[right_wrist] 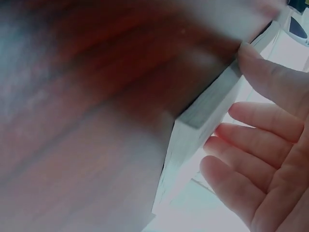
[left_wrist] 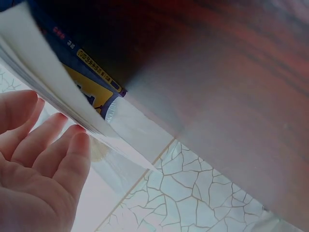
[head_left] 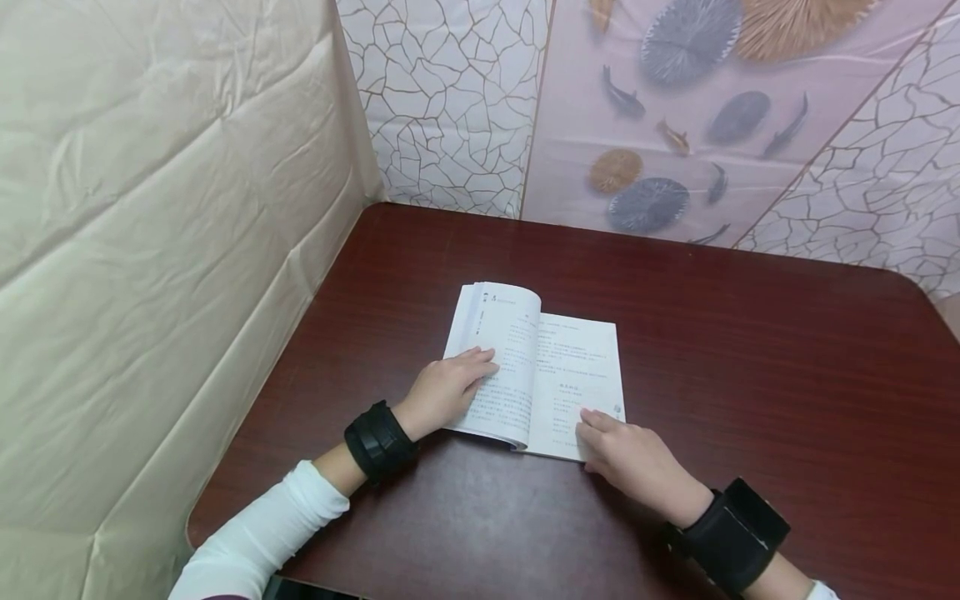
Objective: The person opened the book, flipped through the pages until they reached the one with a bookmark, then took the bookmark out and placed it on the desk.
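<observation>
An open book [head_left: 564,358] with printed pages lies on the dark red-brown table, its left pages curving up toward the spine. My left hand [head_left: 444,393] rests on the left page, fingers extended. In the left wrist view its fingertips lie against the pages, above a blue and yellow cover [left_wrist: 99,72]. At the lower right corner of the book is my right hand [head_left: 636,462], with fingers over the right page. The right wrist view has the thumb [right_wrist: 270,77] at the bottom edge of the page block [right_wrist: 205,108] and the other fingers loosely bent over the page.
The wooden table [head_left: 750,375] extends around the book. A cream cloth [head_left: 187,208] hangs along its left side, and a patterned wall covering [head_left: 450,108] stands behind. Black bands [head_left: 381,442] are worn on both wrists. Something dark [head_left: 307,588] shows at the table's front edge.
</observation>
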### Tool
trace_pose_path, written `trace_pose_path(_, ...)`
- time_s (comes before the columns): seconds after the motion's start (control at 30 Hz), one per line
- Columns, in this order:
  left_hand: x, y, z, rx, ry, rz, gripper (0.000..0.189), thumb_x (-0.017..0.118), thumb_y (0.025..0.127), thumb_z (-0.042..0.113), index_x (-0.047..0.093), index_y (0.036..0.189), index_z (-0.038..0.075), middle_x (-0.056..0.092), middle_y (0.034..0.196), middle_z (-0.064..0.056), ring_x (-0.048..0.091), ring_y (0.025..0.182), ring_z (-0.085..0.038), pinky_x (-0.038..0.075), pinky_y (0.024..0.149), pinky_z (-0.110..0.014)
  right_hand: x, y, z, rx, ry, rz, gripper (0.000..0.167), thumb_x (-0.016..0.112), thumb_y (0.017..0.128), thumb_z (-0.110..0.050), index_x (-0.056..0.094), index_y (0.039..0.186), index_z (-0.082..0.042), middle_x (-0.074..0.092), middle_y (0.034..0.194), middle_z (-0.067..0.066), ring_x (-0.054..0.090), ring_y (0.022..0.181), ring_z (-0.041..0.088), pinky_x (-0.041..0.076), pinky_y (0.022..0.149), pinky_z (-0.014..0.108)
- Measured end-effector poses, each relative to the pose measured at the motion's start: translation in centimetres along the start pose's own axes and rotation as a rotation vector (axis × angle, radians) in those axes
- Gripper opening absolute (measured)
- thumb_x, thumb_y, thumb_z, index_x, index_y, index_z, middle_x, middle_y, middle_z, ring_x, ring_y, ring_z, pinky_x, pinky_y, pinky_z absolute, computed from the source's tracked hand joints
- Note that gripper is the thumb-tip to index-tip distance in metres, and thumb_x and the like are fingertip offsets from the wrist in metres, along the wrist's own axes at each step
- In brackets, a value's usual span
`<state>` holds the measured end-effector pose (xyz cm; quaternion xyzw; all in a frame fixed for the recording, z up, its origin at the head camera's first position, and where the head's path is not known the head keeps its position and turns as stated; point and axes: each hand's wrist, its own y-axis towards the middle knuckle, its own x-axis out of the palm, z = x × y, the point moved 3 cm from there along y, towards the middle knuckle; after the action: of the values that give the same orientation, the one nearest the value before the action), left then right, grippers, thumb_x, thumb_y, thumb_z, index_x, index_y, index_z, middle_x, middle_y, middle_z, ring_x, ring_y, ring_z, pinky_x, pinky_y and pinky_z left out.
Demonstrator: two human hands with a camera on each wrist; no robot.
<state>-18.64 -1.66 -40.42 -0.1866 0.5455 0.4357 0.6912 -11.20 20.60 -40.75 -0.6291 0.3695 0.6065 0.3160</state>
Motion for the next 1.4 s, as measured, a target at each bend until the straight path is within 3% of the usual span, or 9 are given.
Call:
trace_pose_path(0.17, 0.0, 0.0, 0.1, -0.002, 0.009, 0.002, 0.027, 0.053, 0.086, 0.01, 0.063, 0.111, 0.013, 0.054, 0.124, -0.002, 0.049, 0.117, -0.014, 0.044, 0.091, -0.031, -0.2, 0.0, 0.1, -0.036, -0.008, 0.014, 0.019, 0.075, 0.067, -0.017, 0.057, 0.073, -0.015, 0.064, 0.106, 0.01, 0.064, 0.088, 0.02, 0.048, 0.053, 0.026)
trace_pose_path(0.37, 0.0, 0.0, 0.1, -0.001, 0.005, 0.0, 0.027, 0.053, 0.086, 0.01, 0.062, 0.111, 0.013, 0.054, 0.124, -0.002, 0.049, 0.117, -0.014, 0.043, 0.092, -0.031, -0.3, 0.0, 0.3, -0.07, 0.009, 0.066, 0.029, 0.068, 0.074, -0.01, 0.045, 0.06, -0.019, 0.067, 0.095, 0.003, 0.06, 0.059, 0.014, 0.025, 0.041, 0.015)
trace_pose_path(0.63, -0.1, -0.1, 0.1, 0.002, 0.0, 0.0, 0.028, 0.053, 0.086, 0.009, 0.062, 0.112, 0.012, 0.054, 0.124, -0.003, 0.049, 0.117, -0.015, 0.043, 0.092, -0.031, -0.3, -0.2, 0.1, -0.068, -0.066, 0.023, 0.02, 0.074, 0.067, -0.018, 0.055, 0.068, -0.015, 0.065, 0.103, 0.011, 0.065, 0.081, 0.019, 0.045, 0.048, 0.025)
trace_pose_path(0.93, -0.1, -0.1, 0.1, 0.008, 0.004, 0.007, 0.027, 0.053, 0.086, 0.009, 0.063, 0.111, 0.012, 0.055, 0.124, -0.003, 0.049, 0.117, -0.015, 0.044, 0.091, -0.031, -0.5, -0.4, 0.1, -0.08, -0.03, 0.045, 0.022, 0.071, 0.069, -0.013, 0.052, 0.059, -0.019, 0.067, 0.097, 0.006, 0.06, 0.057, 0.013, 0.032, 0.042, 0.016)
trace_pose_path(1.27, -0.1, 0.0, 0.1, 0.008, 0.013, 0.006, 0.028, 0.053, 0.086, 0.009, 0.063, 0.111, 0.013, 0.054, 0.124, -0.003, 0.049, 0.117, -0.014, 0.044, 0.091, -0.031, -0.9, -0.6, 0.2, -0.049, 0.003, -0.009, 0.018, 0.065, 0.076, -0.014, 0.057, 0.061, -0.019, 0.066, 0.102, 0.009, 0.064, 0.067, 0.019, 0.029, 0.043, 0.017)
trace_pose_path(1.4, 0.0, 0.0, 0.1, 0.008, 0.013, 0.004, 0.028, 0.053, 0.086, 0.009, 0.062, 0.112, 0.013, 0.054, 0.125, -0.002, 0.049, 0.117, -0.014, 0.043, 0.092, -0.03, -1.0, -0.7, 0.1, -0.032, 0.004, -0.021, 0.012, 0.065, 0.077, -0.009, 0.063, 0.068, -0.017, 0.066, 0.102, 0.009, 0.066, 0.073, 0.02, 0.034, 0.044, 0.019)
